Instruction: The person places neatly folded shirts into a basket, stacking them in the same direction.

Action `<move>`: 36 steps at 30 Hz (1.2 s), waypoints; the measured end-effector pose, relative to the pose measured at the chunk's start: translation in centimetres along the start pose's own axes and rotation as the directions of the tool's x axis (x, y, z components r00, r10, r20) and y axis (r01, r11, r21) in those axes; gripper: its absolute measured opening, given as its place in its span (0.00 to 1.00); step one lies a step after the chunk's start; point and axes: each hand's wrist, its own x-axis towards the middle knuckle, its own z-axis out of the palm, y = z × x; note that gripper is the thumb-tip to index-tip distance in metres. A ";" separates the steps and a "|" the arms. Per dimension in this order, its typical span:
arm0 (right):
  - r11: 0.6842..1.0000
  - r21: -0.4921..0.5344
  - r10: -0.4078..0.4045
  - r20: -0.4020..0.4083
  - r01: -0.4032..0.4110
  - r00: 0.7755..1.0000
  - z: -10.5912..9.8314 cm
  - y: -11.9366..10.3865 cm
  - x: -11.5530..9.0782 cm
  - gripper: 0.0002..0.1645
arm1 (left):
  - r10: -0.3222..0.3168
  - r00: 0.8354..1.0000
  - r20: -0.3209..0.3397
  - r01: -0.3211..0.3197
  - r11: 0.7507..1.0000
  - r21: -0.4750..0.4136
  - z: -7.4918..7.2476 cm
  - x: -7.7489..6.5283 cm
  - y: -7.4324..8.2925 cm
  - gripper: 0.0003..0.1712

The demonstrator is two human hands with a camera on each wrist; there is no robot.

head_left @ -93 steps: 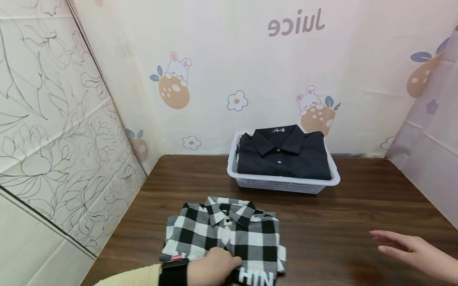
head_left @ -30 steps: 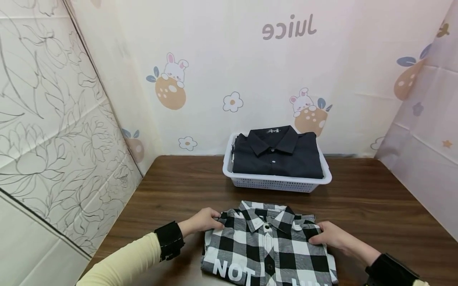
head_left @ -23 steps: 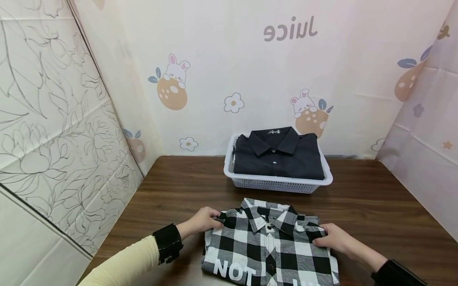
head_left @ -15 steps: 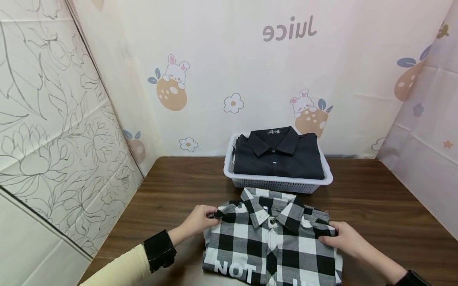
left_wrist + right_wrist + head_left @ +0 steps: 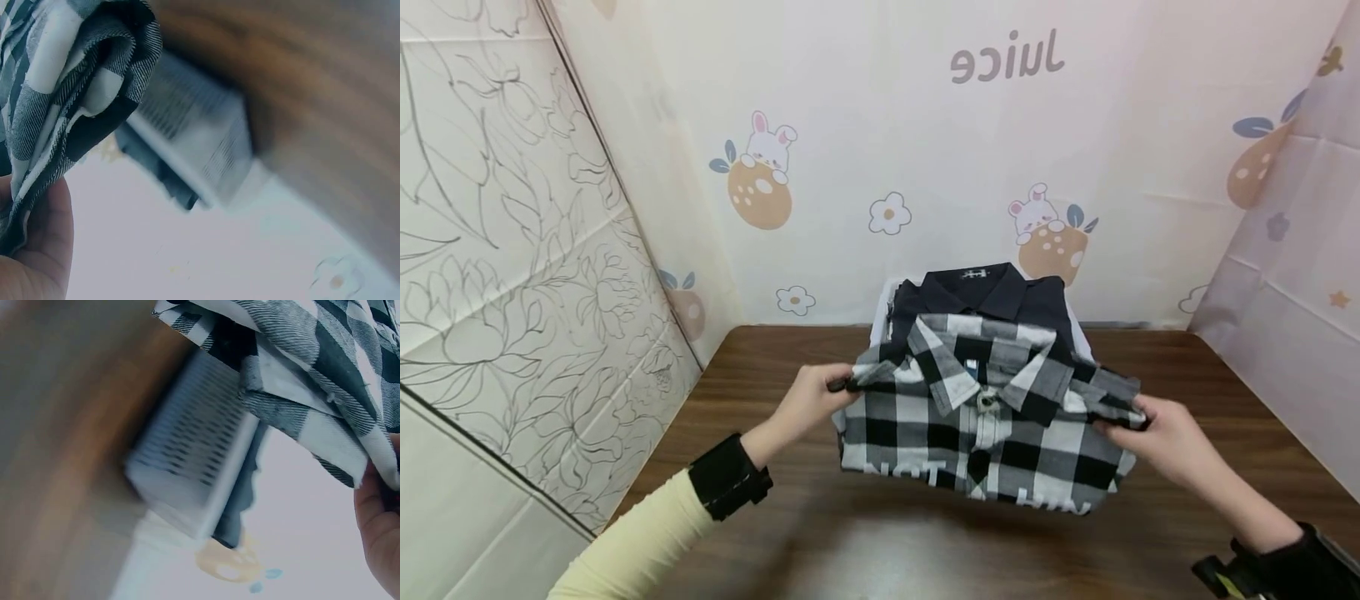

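Observation:
A folded black-and-white checked shirt (image 5: pixel 917 425) hangs in the air above the table, collar upward and white print along its lower edge. My left hand (image 5: pixel 811 402) pinches its left shoulder, and the same fold shows between thumb and fingers in the left wrist view. At the opposite shoulder my right hand (image 5: pixel 1168 437) grips the cloth. Behind the shirt, a white plastic basket (image 5: pixel 187 444) holds a folded black shirt (image 5: pixel 1037 304) with its collar up. In the head view the checked shirt covers most of the basket's front.
The dark wooden table (image 5: pixel 760 517) runs back to a wall hung with a printed curtain (image 5: pixel 850 150). On the left stands a panel with line-drawn flowers (image 5: pixel 527 275). Another pale curtain (image 5: pixel 1292 275) borders the right side.
Both hands, first apart, took the checked shirt by its shoulders. It has since risen off the table and moved forward, now overlapping the basket in the head view. The basket has stayed put.

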 end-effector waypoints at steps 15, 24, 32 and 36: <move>0.887 0.444 0.208 -0.135 -0.128 0.969 -5.3 -0.7 14.9 0.11 | -0.228 0.974 -0.003 0.228 0.973 -0.046 -4.3 16.3 0.5 0.17; 0.805 0.458 0.383 0.085 -0.377 0.920 -2.3 2.4 18.5 0.09 | -0.499 0.861 0.100 0.503 0.864 -0.010 -1.6 18.8 -2.5 0.13; 0.860 0.136 0.448 0.258 -0.491 0.856 0.7 2.9 18.2 0.31 | -0.491 0.869 0.060 0.461 0.849 0.260 4.2 21.9 -21.3 0.29; 0.854 0.050 0.467 0.366 -0.518 0.805 0.7 2.7 18.2 0.37 | -0.561 0.820 0.109 0.526 0.816 0.241 2.3 18.8 -16.3 0.43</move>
